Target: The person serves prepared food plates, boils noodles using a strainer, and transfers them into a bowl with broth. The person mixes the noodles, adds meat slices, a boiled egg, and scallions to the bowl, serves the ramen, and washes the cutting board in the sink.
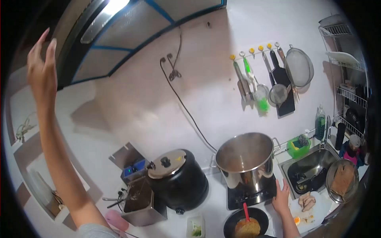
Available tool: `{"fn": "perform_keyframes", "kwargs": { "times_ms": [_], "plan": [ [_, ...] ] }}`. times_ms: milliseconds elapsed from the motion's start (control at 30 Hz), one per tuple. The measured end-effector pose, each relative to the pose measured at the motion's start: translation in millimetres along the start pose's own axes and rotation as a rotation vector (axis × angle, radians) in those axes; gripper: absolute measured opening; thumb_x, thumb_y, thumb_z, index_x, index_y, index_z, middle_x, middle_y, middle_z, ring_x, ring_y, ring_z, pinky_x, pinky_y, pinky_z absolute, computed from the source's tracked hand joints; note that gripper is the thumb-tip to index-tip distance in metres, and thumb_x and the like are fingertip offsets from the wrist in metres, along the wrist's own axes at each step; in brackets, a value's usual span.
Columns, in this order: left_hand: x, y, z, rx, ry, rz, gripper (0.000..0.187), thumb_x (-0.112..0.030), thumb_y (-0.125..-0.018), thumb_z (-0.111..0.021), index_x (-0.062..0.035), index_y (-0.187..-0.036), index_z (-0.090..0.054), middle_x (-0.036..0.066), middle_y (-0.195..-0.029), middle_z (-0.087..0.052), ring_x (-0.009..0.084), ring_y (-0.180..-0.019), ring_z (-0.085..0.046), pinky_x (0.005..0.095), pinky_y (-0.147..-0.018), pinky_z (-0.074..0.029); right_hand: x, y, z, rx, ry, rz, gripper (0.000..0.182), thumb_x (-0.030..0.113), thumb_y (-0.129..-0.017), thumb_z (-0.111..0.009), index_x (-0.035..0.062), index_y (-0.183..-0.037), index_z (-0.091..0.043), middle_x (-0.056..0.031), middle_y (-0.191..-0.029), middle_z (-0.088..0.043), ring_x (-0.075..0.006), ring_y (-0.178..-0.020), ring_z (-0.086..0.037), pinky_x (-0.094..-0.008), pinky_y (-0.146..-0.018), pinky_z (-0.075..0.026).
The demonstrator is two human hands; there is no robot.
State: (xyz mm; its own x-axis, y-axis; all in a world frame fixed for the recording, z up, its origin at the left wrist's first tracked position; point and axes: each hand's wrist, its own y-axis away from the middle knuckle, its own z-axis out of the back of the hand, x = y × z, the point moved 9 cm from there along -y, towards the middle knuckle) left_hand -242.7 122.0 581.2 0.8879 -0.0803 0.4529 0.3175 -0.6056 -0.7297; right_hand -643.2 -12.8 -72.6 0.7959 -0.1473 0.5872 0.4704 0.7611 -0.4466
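Observation:
My left hand [43, 69] is raised high at the left, beside the front edge of the range hood [69, 51], fingers apart and nothing in them. Low at the right, my right hand [281, 197] is open with its fingers stretched out. It overlaps the right edge of the black cooktop [238, 203], where a large steaming steel pot [254, 178] stands. Left of that hand, a black bowl [227, 228] holds yellowish food [248, 229] and a red utensil [246, 212]. To its right, pieces of meat [306, 201] and an orange-yolked egg piece [297, 220] lie on a white board [323, 206].
A black lidded soup kettle [180, 194] and a steel fryer [139, 200] stand left of the pot. At right are a sink [291, 174] with dark cookware, a green caddy [298, 148] and a metal plate [354, 186] of meat. Utensils and strainers [299, 67] hang above.

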Motion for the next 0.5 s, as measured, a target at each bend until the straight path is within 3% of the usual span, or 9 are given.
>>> {"fn": "perform_keyframes", "kwargs": {
  "times_ms": [33,133,167,233,300,500],
  "plan": [
    [9,-23,-20,-0.069,0.037,-0.067,0.042,-0.038,-0.089,-0.047,-0.0138,-0.124,-0.053,0.014,-0.126,-0.048,0.0278,-0.121,-0.042,0.0344,-0.101,-0.031,-8,-1,0,-0.029,-0.051,-0.031,0.081,-0.006,-0.060,-0.057,0.0077,-0.135,-0.032,-0.0245,-0.137,-0.021,-0.0441,-0.124,-0.025,-0.0474,-0.105,-0.023],
    [44,-83,-90,-0.047,0.206,0.080,0.051,-0.044,-0.090,-0.042,-0.0136,-0.131,-0.046,0.017,-0.135,-0.040,0.0288,-0.126,-0.035,0.0357,-0.105,-0.026,-16,-1,4,-0.084,-0.142,-0.079,0.079,-0.008,-0.059,-0.053,0.0062,-0.134,-0.032,-0.0244,-0.136,-0.022,-0.0436,-0.124,-0.024,-0.0470,-0.105,-0.023],
    [57,-95,-128,0.061,0.222,-0.169,0.054,-0.044,-0.090,-0.041,-0.0105,-0.132,-0.043,0.017,-0.140,-0.034,0.0291,-0.129,-0.032,0.0349,-0.106,-0.023,-18,0,6,-0.093,-0.161,-0.097,0.079,-0.008,-0.058,-0.051,0.0062,-0.134,-0.032,-0.0240,-0.136,-0.023,-0.0434,-0.124,-0.025,-0.0469,-0.105,-0.023],
    [81,-108,-185,0.181,0.382,0.103,0.058,-0.046,-0.091,-0.038,-0.0062,-0.134,-0.040,0.016,-0.143,-0.029,0.0268,-0.131,-0.029,0.0339,-0.107,-0.021,-19,2,7,-0.124,-0.207,-0.117,0.075,-0.008,-0.060,-0.050,0.0053,-0.133,-0.034,-0.0235,-0.134,-0.025,-0.0430,-0.124,-0.025,-0.0464,-0.105,-0.023],
    [92,-120,-213,0.352,0.586,0.187,0.062,-0.049,-0.091,-0.038,-0.0034,-0.134,-0.039,0.016,-0.141,-0.032,0.0249,-0.133,-0.026,0.0336,-0.109,-0.017,-21,8,13,-0.151,-0.226,-0.133,0.074,-0.007,-0.061,-0.050,0.0053,-0.132,-0.034,-0.0232,-0.134,-0.025,-0.0428,-0.124,-0.025,-0.0460,-0.105,-0.023],
    [79,-87,-265,0.574,0.535,0.208,0.060,-0.047,-0.091,-0.040,-0.0024,-0.131,-0.041,0.016,-0.138,-0.035,0.0261,-0.130,-0.029,0.0340,-0.107,-0.020,-24,35,19,-0.173,-0.266,-0.182,0.071,-0.005,-0.065,-0.049,0.0077,-0.133,-0.035,-0.0214,-0.133,-0.030,-0.0405,-0.124,-0.027,-0.0440,-0.106,-0.022]
  ]
}}
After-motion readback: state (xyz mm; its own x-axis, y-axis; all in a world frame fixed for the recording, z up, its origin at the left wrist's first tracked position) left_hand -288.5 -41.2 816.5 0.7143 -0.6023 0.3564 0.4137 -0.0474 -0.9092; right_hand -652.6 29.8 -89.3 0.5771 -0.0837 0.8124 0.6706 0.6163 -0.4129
